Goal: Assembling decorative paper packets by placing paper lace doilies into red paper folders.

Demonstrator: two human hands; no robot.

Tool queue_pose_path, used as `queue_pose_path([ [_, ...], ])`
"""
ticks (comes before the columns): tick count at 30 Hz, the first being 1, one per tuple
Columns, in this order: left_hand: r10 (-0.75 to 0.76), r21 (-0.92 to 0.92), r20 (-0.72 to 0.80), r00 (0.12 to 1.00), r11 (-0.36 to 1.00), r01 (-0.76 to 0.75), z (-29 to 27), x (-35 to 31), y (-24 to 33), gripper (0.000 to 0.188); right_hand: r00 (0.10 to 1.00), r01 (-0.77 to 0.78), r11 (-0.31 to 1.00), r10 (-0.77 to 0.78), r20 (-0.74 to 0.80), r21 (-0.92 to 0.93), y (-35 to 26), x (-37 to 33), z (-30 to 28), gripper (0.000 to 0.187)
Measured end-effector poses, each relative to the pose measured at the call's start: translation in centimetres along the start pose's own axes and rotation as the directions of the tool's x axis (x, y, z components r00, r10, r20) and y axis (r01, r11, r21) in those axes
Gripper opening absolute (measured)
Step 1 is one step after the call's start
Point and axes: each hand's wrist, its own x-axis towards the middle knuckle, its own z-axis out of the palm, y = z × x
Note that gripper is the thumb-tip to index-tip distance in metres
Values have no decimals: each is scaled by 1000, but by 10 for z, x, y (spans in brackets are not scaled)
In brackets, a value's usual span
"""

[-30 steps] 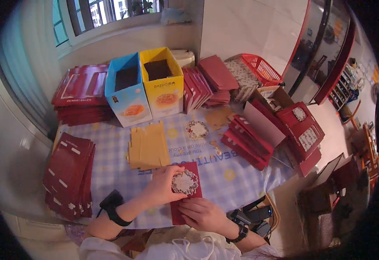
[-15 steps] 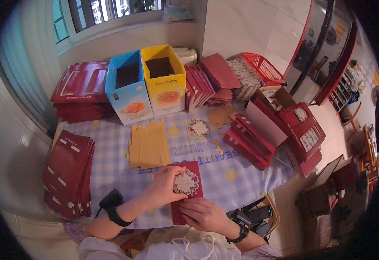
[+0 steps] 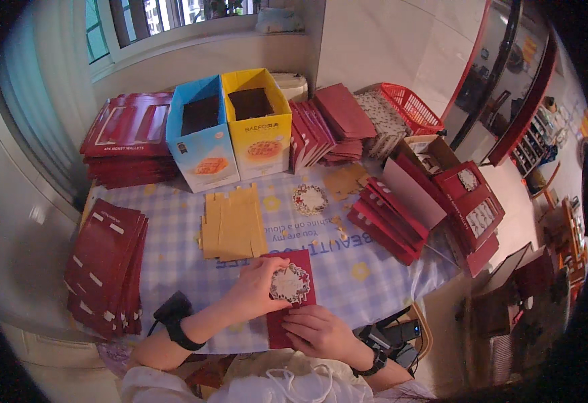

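Observation:
A narrow dark red paper envelope (image 3: pixel 301 258) lies upright at the near edge of the table. On it is a round paper cutout (image 3: pixel 290 283) with a wreath border and pale middle. My left hand (image 3: pixel 257 285) grips the cutout's left side, thumb at its lower edge and fingers at its top. Just below, my right hand (image 3: pixel 319 329) has its fingers curled together over the envelope's lower part, fingertips near the cutout's bottom edge. A similar wreath cutout (image 3: pixel 309 199) lies farther back on the checked tablecloth (image 3: pixel 173 248).
Tan paper strips (image 3: pixel 232 225) are piled left of centre. Dark red sleeves (image 3: pixel 106 269) are stacked at left, with more red folders (image 3: pixel 388 225) at right. Behind stand a blue box (image 3: pixel 203 154), a yellow box (image 3: pixel 259 141) and a red basket (image 3: pixel 411 111).
Both hands, the cutout and the envelope hold nearly the same place. The whole view has shifted very slightly.

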Motion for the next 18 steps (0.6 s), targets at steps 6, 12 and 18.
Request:
queue_pose_path([
  [6, -29, 36, 39, 999, 999, 28, -2, 0, 0, 70, 1000, 8, 1000, -8, 8, 3, 1, 1, 0, 21],
  [12, -26, 62, 45, 999, 998, 23, -1, 1, 2, 71, 1000, -5, 1000, 5, 5, 7, -2, 1, -2, 20],
  [18, -50, 78, 48, 998, 996, 46, 4, -1, -4, 74, 996, -87, 987, 86, 11, 137, 1, 8, -10, 27],
])
